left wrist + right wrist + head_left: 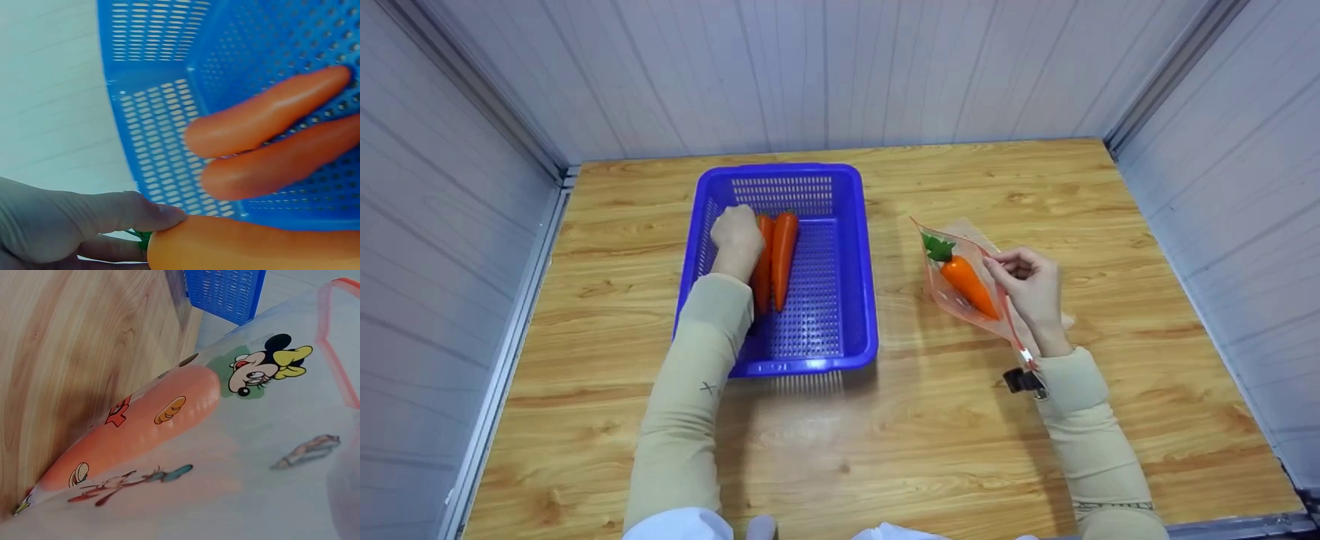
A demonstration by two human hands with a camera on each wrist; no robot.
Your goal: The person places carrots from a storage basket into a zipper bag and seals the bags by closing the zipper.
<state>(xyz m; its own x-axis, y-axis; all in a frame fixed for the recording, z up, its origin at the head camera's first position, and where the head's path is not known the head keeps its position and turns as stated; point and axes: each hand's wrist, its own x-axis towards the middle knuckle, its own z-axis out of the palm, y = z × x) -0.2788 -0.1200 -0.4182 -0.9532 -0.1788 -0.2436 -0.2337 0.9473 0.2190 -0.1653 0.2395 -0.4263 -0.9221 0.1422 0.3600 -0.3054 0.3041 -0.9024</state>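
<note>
In the left wrist view my left hand (84, 225) pinches an orange toy carrot (247, 244) by its thick end, beside a bit of green top. From the head view, that left hand (737, 236) is over the left side of a blue plastic basket (869, 300), and its carrot is mostly hidden. Two more carrots (784, 255) lie side by side in the basket. My right hand (1029, 289) pinches the red-trimmed edge of a clear zip bag (952, 304). Inside the bag lies a leafy carrot (969, 285), seen through cartoon prints in the right wrist view.
The basket stands left of the bag on a wood-grain table (840, 450). Pale panel walls (825, 75) enclose the back and both sides. A small black clip-like thing (1020, 380) is by the right wrist.
</note>
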